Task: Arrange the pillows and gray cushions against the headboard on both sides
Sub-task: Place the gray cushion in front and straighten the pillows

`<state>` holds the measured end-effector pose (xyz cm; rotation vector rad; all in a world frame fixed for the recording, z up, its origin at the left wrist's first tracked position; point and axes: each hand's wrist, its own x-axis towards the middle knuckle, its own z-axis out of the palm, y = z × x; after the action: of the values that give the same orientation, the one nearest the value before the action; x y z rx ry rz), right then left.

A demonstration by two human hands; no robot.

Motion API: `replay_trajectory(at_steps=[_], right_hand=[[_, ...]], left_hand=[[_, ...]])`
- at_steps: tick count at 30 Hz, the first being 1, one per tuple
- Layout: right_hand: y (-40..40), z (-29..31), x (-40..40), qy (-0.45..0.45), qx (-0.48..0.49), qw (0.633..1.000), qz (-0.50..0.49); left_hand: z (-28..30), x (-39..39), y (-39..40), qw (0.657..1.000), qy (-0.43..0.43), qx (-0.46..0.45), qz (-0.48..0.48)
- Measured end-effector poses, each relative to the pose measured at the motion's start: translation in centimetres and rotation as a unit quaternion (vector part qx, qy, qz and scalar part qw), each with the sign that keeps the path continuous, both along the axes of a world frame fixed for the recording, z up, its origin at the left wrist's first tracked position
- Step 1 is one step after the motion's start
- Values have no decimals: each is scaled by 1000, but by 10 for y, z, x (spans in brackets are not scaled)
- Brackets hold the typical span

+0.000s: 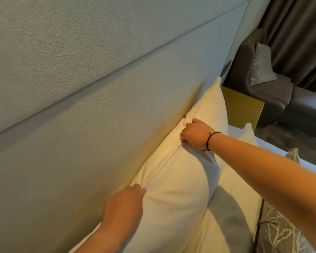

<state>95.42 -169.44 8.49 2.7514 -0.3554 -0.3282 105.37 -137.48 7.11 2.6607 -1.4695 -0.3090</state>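
A white pillow point(173, 181) leans upright against the padded grey headboard point(80, 115). My left hand point(125, 203) pinches its top edge at the near end. My right hand point(195, 134), a black cord on its wrist, grips the same top edge further along. A second white pillow point(211, 105) stands behind it against the headboard, toward the far end. In front lies another white pillow point(239, 183), partly under my right forearm. A grey patterned cushion point(279, 232) lies at the lower right, and a corner of a second one point(293, 154) shows beyond my arm.
A yellow bedside table point(243, 106) stands past the bed's far end. Behind it are a grey armchair point(274, 94) with a silvery cushion point(261, 66) and dark curtains point(299, 33). White bedding point(274, 147) shows at the right.
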Motion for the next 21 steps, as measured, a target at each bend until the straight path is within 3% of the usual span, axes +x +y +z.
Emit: replay_trajectory(at_steps=[5,8,11,16,18,21], right_hand=[[3,30,12,-121,2,991,-50],[18,27,9,-165,27,977,-134],[31,26,2,-225,92,940,-241],[63,18,-46,-283,209,875,-331],[76,5,-79,-233,207,883,-352],[89,-23,-124,-32,231,909,-347]], left_hand=[[16,19,5,996,6,-83,11],[21,23,3,993,-22,-116,0],[25,27,1,992,-33,-120,4],[29,21,11,992,-37,-120,-2],[31,0,18,983,-46,-173,-45],[24,-49,29,946,4,-263,-188]])
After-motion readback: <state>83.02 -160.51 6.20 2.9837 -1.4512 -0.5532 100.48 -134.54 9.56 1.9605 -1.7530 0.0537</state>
